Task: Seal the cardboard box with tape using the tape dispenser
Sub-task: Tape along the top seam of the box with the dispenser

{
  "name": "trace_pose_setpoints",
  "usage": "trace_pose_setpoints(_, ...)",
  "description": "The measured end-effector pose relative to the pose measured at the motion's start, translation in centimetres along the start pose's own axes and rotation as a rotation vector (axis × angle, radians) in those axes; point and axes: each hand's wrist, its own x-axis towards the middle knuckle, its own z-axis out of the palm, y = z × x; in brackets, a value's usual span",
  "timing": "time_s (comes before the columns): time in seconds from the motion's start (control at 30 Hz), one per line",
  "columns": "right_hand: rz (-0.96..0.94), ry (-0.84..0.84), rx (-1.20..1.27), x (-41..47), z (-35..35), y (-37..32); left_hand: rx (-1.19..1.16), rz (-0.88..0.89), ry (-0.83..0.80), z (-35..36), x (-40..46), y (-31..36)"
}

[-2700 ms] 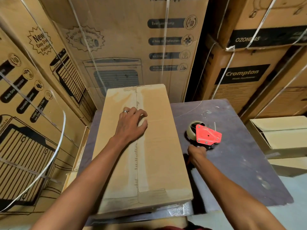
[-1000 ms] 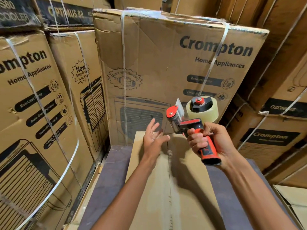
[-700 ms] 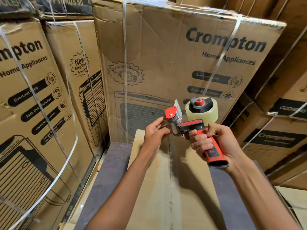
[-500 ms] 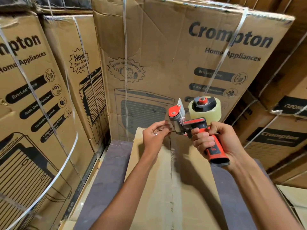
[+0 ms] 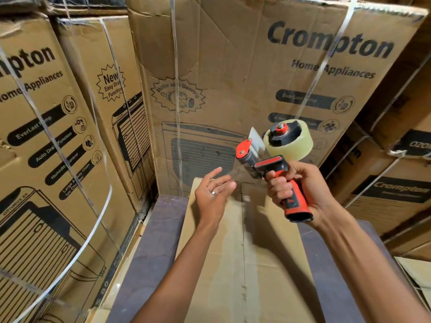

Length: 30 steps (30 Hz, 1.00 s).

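A long plain cardboard box lies flat on a dark table, its centre seam running away from me. Above its far half my right hand grips the red-and-black handle of the tape dispenser, which carries a roll of clear tape. My left hand, a ring on one finger, is just left of the dispenser's mouth. Its fingertips pinch the free end of a short clear strip of tape that stretches from the dispenser. Both hands are in the air above the box.
Tall strapped Crompton appliance cartons wall in the table at the back, with more cartons on the left and stacked cartons on the right. A smaller carton corner shows at the lower right.
My right hand lifted the dispenser off the table and raised it over the box. My left hand left the box top, reached the dispenser's mouth and has drawn a short strip of tape leftward.
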Motion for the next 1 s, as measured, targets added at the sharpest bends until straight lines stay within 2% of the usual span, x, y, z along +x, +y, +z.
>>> trace_pose_setpoints(0.3, -0.074, 0.042, -0.181, 1.6, 1.5, -0.6, 0.130, 0.078, -0.048, -1.2, 1.3, 0.3)
trace_pose_setpoints(0.6, -0.166, 0.277, -0.489, 4.4, 0.8, -0.3, 0.332, 0.130, -0.051, -1.4, 5.4, 0.7)
trace_pose_setpoints(0.8, -0.326, 0.430, -0.685, 6.8, -2.0, 2.4, 0.588, -0.013, -0.255, -0.6, 10.1, 2.2)
trace_pose_setpoints(1.0, -0.442, 0.538, -0.764, 7.8, -2.9, 4.5, 0.667, -0.188, -0.403, 1.1, 12.2, 3.0)
